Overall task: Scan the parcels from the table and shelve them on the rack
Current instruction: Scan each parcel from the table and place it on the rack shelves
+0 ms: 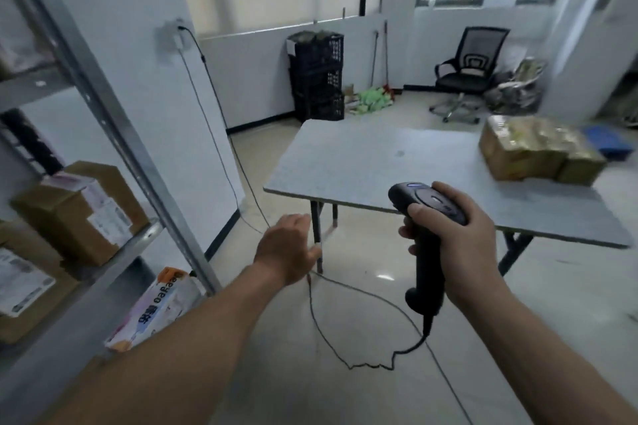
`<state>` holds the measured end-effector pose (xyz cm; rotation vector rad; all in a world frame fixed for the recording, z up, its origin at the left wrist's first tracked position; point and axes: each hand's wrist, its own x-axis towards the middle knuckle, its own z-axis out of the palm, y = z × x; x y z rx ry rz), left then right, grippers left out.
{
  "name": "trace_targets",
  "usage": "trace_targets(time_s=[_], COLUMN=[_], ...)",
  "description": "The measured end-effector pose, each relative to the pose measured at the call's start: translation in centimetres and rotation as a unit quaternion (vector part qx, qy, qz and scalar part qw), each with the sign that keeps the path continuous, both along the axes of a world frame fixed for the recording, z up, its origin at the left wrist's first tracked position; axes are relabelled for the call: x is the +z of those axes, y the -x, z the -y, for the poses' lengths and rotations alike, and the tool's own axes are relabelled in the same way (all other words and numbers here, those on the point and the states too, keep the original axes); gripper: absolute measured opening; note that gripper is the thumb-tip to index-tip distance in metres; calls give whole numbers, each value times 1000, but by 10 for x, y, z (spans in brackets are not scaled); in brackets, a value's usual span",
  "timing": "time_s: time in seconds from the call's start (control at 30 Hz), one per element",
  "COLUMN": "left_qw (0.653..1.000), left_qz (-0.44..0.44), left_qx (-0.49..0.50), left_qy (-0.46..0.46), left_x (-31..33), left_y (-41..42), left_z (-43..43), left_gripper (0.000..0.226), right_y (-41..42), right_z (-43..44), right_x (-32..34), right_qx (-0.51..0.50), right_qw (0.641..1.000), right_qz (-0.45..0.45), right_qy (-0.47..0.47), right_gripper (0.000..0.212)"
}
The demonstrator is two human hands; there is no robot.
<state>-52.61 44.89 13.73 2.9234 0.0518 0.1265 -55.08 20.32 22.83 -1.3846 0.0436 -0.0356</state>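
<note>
My right hand (462,245) grips a black corded barcode scanner (426,235) by its handle, held upright in front of the grey table (362,162). A brown taped parcel (538,148) lies at the table's far right corner. My left hand (288,248) is stretched forward with relaxed fingers and holds nothing, between the rack and the table. The metal rack (114,128) stands at the left. A cardboard parcel (83,210) with labels sits on its middle shelf, another labelled box (24,286) below it, and a white printed bag (158,307) on the lowest shelf.
The scanner's cable (345,331) loops over the floor under my hands. Stacked black crates (317,76) stand by the far wall, with an office chair (466,72) to their right. A blue bin (607,141) sits on the floor behind the table.
</note>
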Motion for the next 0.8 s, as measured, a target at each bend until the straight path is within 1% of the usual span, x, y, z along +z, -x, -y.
trace_targets(time_s=[0.13,0.27,0.37,0.57,0.7,0.8], left_qw=[999,996,994,989,985,982], left_qz=[-1,7,12,1,-1,-9], left_qx=[-43,-84,-109,-144,-166,-185], left_qy=[4,-5,-5,34,38,44], left_x=[25,33,35,32,29,30], left_y=[-58,-117,-168,-285,-353,-391], left_z=[62,114,148,209,251,283], left_gripper=[44,61,62,63,64,64], right_y=[-23,-55,-91,-180,-233,-265], right_z=[56,103,133,184,217,241], right_x=[26,35,36,31,28,25], right_qx=[-44,-84,-111,-166,-201,-225], right_qw=[999,996,993,984,978,973], right_qz=[29,39,42,43,39,35], right_qy=[-7,3,10,41,45,39], right_gripper=[48,51,51,40,46,47])
